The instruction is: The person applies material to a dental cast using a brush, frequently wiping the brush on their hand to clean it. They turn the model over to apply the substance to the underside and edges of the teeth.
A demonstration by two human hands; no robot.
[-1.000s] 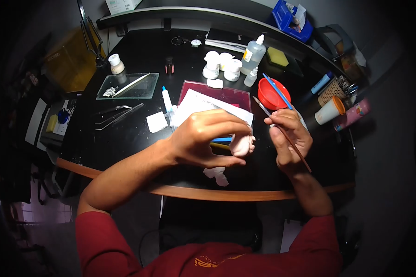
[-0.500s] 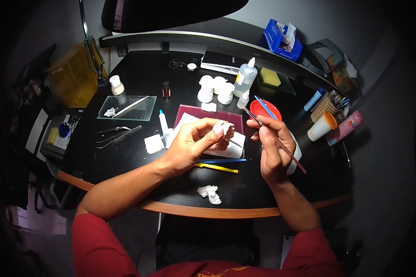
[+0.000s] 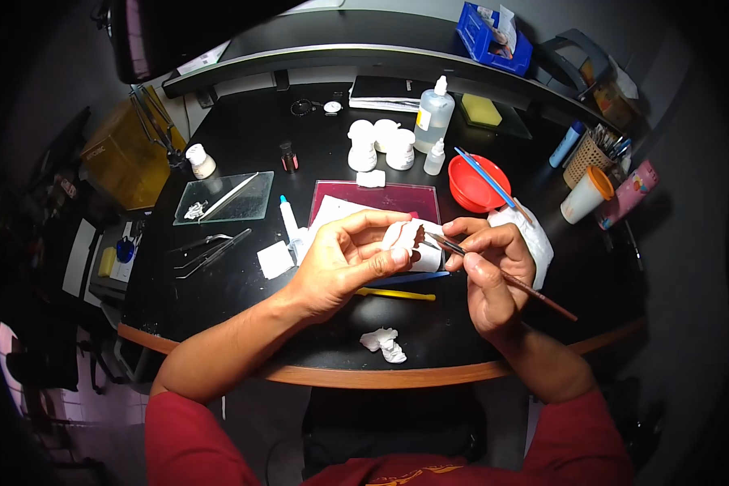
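Near the middle of the desk, my left hand (image 3: pixel 336 263) pinches a small white toothed model (image 3: pixel 403 236) between thumb and fingers. My right hand (image 3: pixel 498 275) holds a thin brush (image 3: pixel 535 295) like a pen, its tip at the right side of the model; whether they touch I cannot tell. Beneath the hands lie a white sheet (image 3: pixel 329 212) and a dark red glass plate (image 3: pixel 381 194). A yellow tool (image 3: pixel 405 295) and a blue tool (image 3: pixel 417 277) lie just below them. The red bowl (image 3: pixel 479 185) stands beyond my right hand with a blue brush across its rim.
White jars (image 3: pixel 363 147), a large clear bottle (image 3: pixel 434 117) and a dropper bottle (image 3: pixel 435 157) stand behind. Tweezers (image 3: pixel 212 253) and a glass slab (image 3: pixel 255 197) are at left. Crumpled tissue (image 3: pixel 385 345) lies near the front edge; an orange-lidded cup (image 3: pixel 585 197) stands right.
My right hand has brought the brush tip down to the model. The model is turned differently in my left hand. The view has shifted, and the lamp head appears farther left.
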